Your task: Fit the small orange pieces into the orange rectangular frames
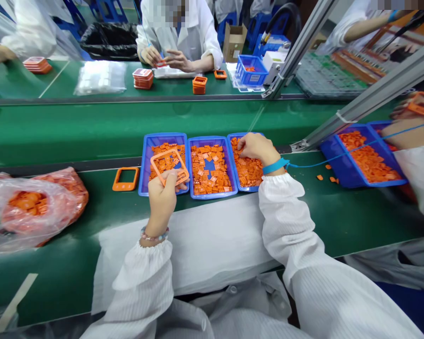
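My left hand [163, 200] is closed on an orange plastic frame [155, 165] with a large square window, raised over the left blue bin [144, 157]. My right hand [257, 147] reaches into the right blue bin [234, 136], fingertips down among small orange plastic pieces [249, 172]; whether they grip one is hidden. Between these two stands the middle blue bin [212, 195], also with small orange pieces. Another orange frame [126, 179] lies flat on the green table, left of the bins.
A plastic bag [67, 197] of orange parts lies at left. White sheeting [219, 240] covers the table before me. A slanted metal post [339, 125] rises at right, near another blue bin [356, 162] and a co-worker's hand [411, 127]. Across the green belt [109, 125], a person handles orange parts.
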`<state>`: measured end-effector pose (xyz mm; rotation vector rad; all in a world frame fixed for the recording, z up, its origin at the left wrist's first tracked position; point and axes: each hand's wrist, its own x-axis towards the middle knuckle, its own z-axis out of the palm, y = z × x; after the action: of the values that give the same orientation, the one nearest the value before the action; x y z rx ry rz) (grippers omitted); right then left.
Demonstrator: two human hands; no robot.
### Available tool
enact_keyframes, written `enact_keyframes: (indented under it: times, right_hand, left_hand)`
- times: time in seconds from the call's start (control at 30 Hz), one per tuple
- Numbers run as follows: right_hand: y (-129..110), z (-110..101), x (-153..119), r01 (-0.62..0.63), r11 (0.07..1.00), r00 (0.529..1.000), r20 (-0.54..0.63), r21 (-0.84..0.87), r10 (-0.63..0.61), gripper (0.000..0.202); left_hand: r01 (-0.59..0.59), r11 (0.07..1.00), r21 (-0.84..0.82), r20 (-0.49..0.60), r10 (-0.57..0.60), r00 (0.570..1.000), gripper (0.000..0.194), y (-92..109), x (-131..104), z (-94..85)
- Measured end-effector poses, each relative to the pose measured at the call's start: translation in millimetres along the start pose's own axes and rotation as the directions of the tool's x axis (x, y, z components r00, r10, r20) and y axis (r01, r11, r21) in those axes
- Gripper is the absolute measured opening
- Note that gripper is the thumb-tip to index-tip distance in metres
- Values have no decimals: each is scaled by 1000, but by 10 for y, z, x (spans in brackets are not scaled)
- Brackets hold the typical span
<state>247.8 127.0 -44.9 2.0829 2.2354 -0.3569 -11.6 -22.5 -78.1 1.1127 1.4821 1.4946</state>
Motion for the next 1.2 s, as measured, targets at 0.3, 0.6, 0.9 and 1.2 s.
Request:
enact_keyframes:
  times: [0.3, 0.6, 0.9, 1.2]
  right_hand:
    - [-5, -93, -39, 100, 989, 995, -24, 105, -98, 15]
    - [-697, -203, -707, 746, 541, 657, -300, 387, -691, 15]
    - [-994, 34, -795, 744, 537, 653, -263, 398, -710, 10]
    - [-1031, 63, -840, 678, 645, 732, -245, 354, -636, 10]
  left_hand:
    - [7, 1000, -6, 0, -7, 1000, 33, 18, -3, 11]
    - [-8, 999, -46, 75, 11, 997, 41, 21, -50, 25]
    - [-47, 998, 43, 178, 38, 983, 43, -44, -92, 19]
    - [-126, 986, 110, 183, 105, 978, 40, -60, -106, 17]
